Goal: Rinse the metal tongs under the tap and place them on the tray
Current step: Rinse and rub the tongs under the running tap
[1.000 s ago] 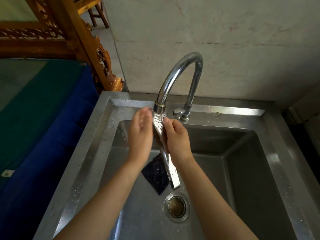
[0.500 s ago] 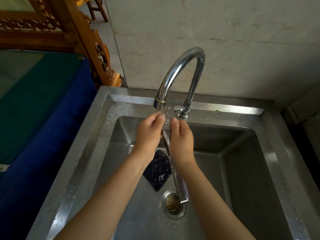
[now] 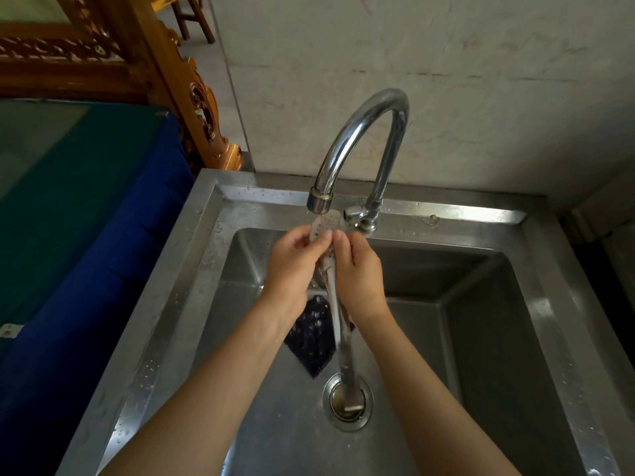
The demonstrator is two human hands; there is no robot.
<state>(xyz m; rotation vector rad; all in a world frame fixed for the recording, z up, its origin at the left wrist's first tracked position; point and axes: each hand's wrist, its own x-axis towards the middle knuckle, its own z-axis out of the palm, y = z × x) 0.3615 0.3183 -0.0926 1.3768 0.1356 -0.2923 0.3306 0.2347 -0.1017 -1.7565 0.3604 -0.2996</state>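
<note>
**Tongs still under the spout, both hands now pinching the head**

The near end of the tongs (image 3: 338, 324) now hangs low, right over the drain (image 3: 365, 418); a second ago it was higher and off to the left of it. Your left hand (image 3: 295, 266) was flat and open beside the metal then. Now its fingers are curled and pinch the perforated head. Your right hand (image 3: 359, 273) is clamped on the same piece from the other side, with its fingertips meeting the left's. A second ago the head was right up against the mouth of the tap (image 3: 360, 111). It now sits a little below it, so the holes show above your fingers.

I read this as rubbing the head clean, so you are partway through the rinse. I cannot make out a clear stream of water, so check that the flow reaches the metal. Your grip is on wet steel near one end and the long part dangles free. Take a firmer hold lower down before you lift the tongs away.

The sink (image 3: 481, 338) holds little. There is the drain at the near side of its floor and a dark speckled cloth (image 3: 309, 341) lying flat just beyond it, partly hidden by your left wrist. The tongs are above the basin and do not rest in it.

No tray is in view, so you will have to look for it once the rinse is done.
</note>
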